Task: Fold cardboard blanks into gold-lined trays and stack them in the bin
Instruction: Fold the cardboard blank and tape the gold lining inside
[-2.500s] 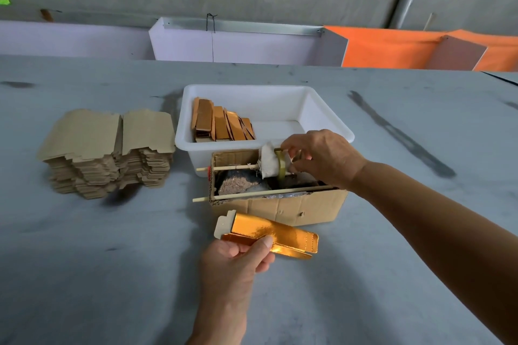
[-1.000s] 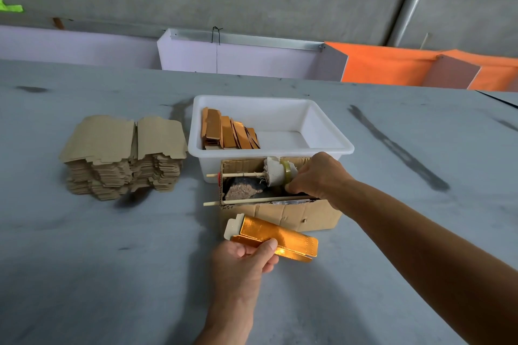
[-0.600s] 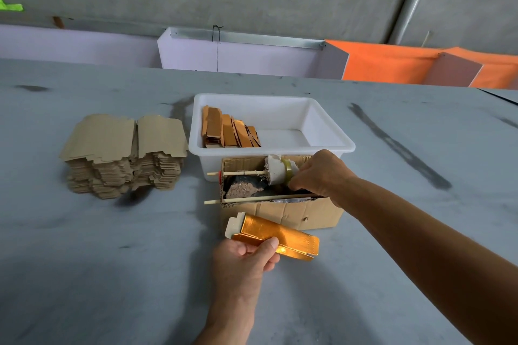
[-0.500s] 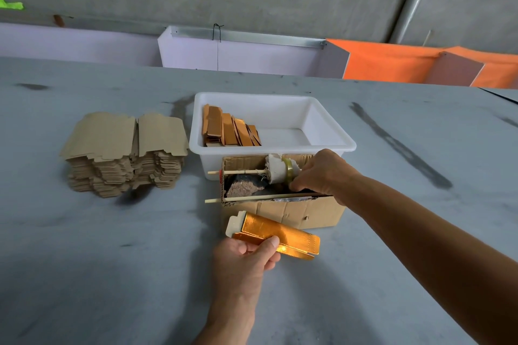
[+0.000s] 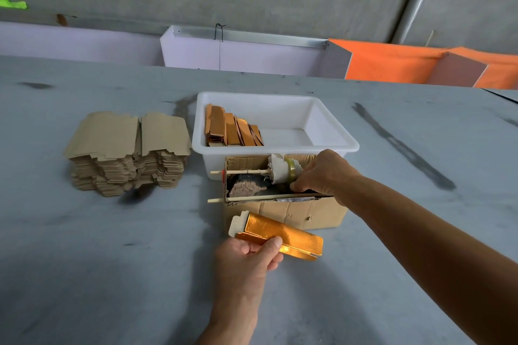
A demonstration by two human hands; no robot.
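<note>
Head view: left hand point(image 5: 246, 258) pinches one gold tray point(image 5: 280, 235); right hand point(image 5: 322, 173) grips tape roll point(image 5: 283, 169).

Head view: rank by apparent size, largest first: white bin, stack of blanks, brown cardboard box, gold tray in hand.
1. white bin
2. stack of blanks and brown cardboard box: look alike, unsure
3. gold tray, though nearest the camera

There are no words, numbers, labels or signs to read here, not on the boxes, the bin, the cardboard or the wall.
</note>
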